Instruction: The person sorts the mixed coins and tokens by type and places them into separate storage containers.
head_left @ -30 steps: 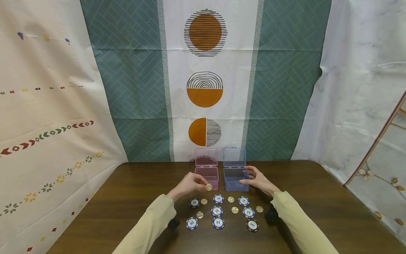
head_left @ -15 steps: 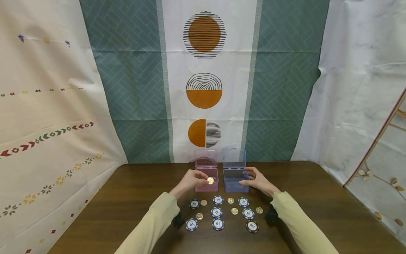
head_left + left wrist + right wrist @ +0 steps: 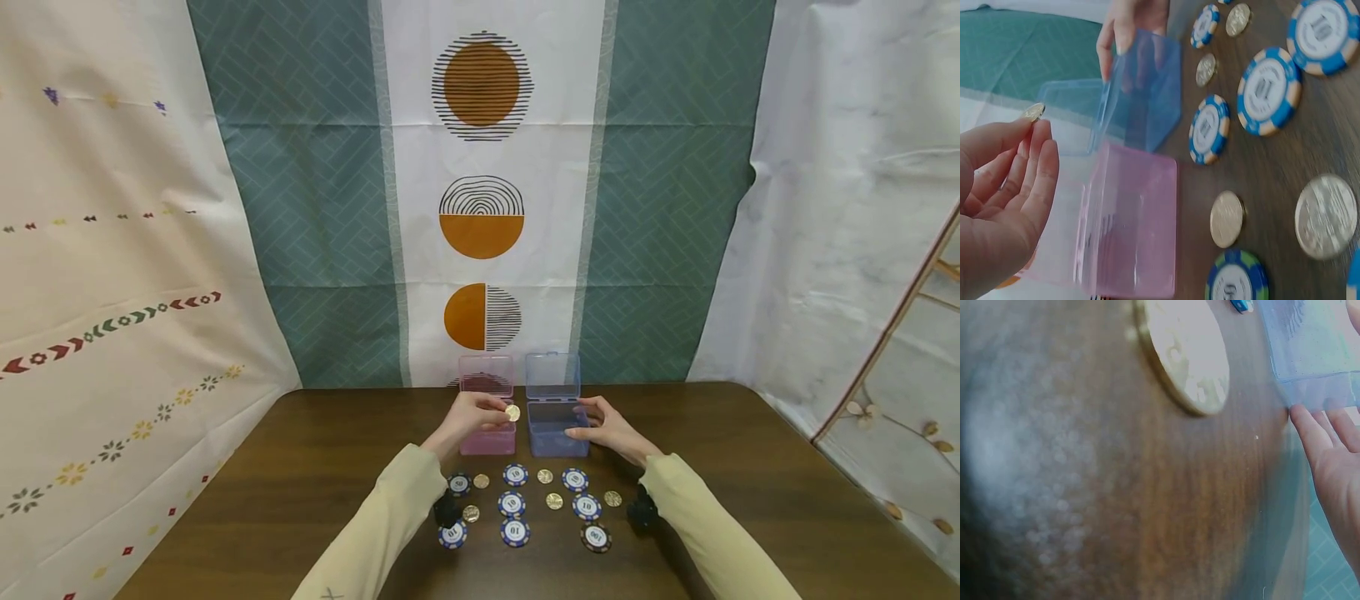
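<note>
Between thumb and fingertips my left hand pinches a gold coin. It is raised above the open pink plastic box, close to the gap beside the blue box. In the left wrist view the coin sticks up edge-on from the fingertips, and the pink box holds nothing that shows. My right hand grips the right side of the open blue plastic box, thumb at the front and fingers along the side wall. Both lids stand upright behind their boxes.
In front of the boxes lie several blue poker chips, a green-edged chip, a black chip and several gold coins. All rest on a dark wooden table. A patterned cloth hangs behind.
My left hand has risen and moved right with the gold coin, from the pink box's front toward the blue box. The right hand keeps its hold on the blue box.
</note>
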The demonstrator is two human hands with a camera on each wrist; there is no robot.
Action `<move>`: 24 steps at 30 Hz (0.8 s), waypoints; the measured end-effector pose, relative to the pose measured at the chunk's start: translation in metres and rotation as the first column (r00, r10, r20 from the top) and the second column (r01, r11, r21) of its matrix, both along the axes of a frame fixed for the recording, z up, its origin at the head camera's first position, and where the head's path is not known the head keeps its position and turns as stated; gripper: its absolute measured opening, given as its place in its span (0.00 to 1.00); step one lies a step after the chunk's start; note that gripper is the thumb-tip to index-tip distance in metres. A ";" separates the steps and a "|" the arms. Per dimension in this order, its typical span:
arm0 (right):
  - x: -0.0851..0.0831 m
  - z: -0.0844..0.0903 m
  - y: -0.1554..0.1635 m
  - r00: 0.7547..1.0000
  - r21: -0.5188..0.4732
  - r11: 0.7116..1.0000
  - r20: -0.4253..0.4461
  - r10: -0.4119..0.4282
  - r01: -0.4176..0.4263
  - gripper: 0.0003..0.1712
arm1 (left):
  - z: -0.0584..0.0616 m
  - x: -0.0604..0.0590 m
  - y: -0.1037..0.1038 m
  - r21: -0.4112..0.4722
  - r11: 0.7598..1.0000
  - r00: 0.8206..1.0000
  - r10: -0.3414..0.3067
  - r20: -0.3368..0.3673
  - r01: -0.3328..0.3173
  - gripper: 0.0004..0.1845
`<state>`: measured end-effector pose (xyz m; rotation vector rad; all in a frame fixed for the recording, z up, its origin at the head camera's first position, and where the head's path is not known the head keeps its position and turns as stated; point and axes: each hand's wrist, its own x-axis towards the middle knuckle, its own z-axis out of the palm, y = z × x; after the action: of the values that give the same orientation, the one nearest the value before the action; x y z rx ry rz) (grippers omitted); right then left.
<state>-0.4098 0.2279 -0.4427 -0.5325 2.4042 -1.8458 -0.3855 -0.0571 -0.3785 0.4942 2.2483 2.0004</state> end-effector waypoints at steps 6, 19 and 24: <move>0.000 -0.001 0.001 1.000 0.009 1.000 -0.009 0.003 -0.003 0.40 | 0.004 -0.003 0.012 0.014 1.000 1.000 0.011 0.011 -0.011 0.10; -0.001 0.003 0.000 1.000 0.020 1.000 -0.019 0.004 -0.004 0.40 | 0.003 -0.009 0.035 0.033 0.999 0.998 0.033 0.049 -0.035 0.10; -0.001 0.001 -0.002 1.000 0.018 1.000 -0.017 -0.018 0.018 0.39 | -0.002 -0.011 0.043 0.039 0.998 0.998 0.042 0.046 -0.044 0.11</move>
<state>-0.4108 0.2259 -0.4418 -0.5284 2.4423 -1.8318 -0.3960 -0.0145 -0.3807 0.4030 2.2149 2.0592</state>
